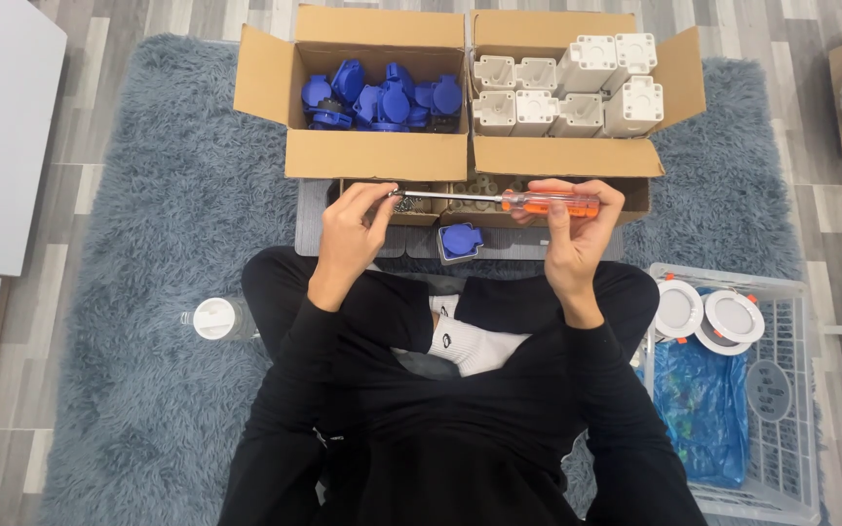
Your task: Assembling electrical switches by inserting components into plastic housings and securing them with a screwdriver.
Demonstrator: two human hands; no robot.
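The person is sitting cross-legged on a shaggy blue-grey rug (148,292), holding a screwdriver (499,199) level across the body. The right hand (572,224) is wrapping its grip closed around the orange handle, which seems to steady the tool, while the left hand (353,229) is pinching the far tip of the metal shaft between fingertips (382,195), apparently seating something small there; what it is cannot be made out. Just below the shaft, a single blue socket piece (460,240) is lying on a grey mat (319,229), near to both hands. Farther away, two open cardboard boxes are standing side by side within reach: the left box (377,154) is holding blue parts, the right box (567,156) white housings. To the right, a white wire basket (791,390) is carrying round white lamps (708,314) and a blue bag. A white-capped bottle (216,319) is lying on the rug at the left.
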